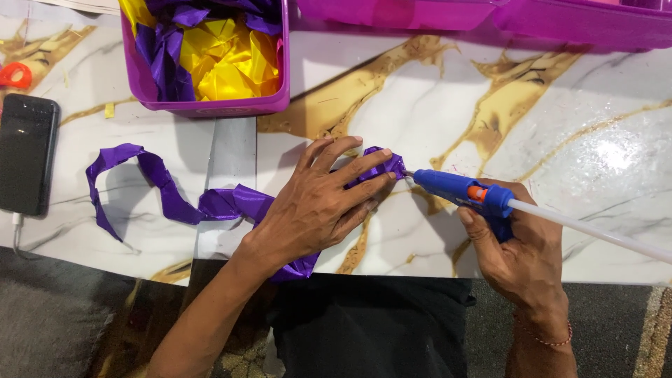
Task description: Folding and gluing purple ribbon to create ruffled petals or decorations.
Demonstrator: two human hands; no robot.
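On the marbled table (574, 140), left to right: the left hand (315, 206) is pressing flat, fingers spread, on the purple ribbon (168, 192); the right hand (518, 245) is gripping a blue glue gun (458, 189), its long axis running right-to-left and its nozzle meeting the ribbon's folded end. Hot glue could burn the nearby fingertips (386, 176).

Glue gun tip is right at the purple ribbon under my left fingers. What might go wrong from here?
1. The glue gun nozzle sits close to the left hand's fingertips, so hot glue may burn them.
2. Glue could seep past the folded purple ribbon onto the marble-patterned table.
3. The loose ribbon tail may shift and pull the fold out.
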